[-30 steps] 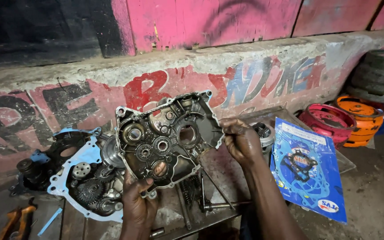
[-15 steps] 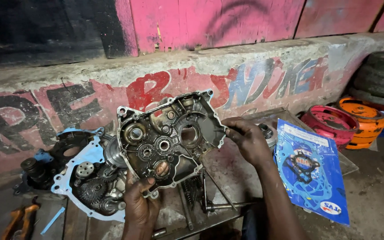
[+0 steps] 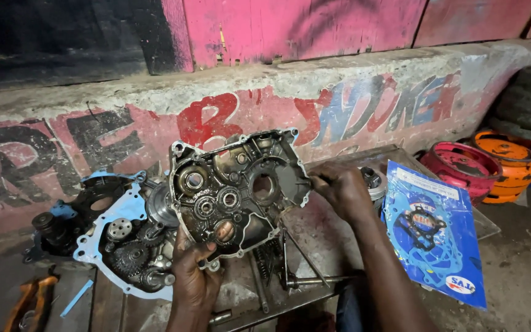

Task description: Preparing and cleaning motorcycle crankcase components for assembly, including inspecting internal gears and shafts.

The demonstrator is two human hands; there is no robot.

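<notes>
Crankcase half [image 3: 236, 190], oily and dark, is held upright above the middle of the worktop [image 3: 333, 237], its open inner face with bearings and bores turned to the head camera. Left hand [image 3: 195, 280] grips the lower edge, fingers closed around the casting. Right hand [image 3: 342, 190] is at the casting's right edge, fingers pinched narrow against the rim; what they pinch cannot be told.

Surroundings: toward the left edge of the worktop lies the other engine half [image 3: 118, 243] with exposed gears and a pale blue gasket. Long studs [image 3: 305, 280] lie under the held casting, partly hidden by it. A blue gasket packet [image 3: 434, 237] rests at the right edge. Red and orange rims [image 3: 483, 163] are stacked on the floor beyond. An orange-handled tool [image 3: 32, 301] lies at the lower left.

Against the earlier frame: the casting is unchanged in attitude; the right hand sits a little lower on the rim.
</notes>
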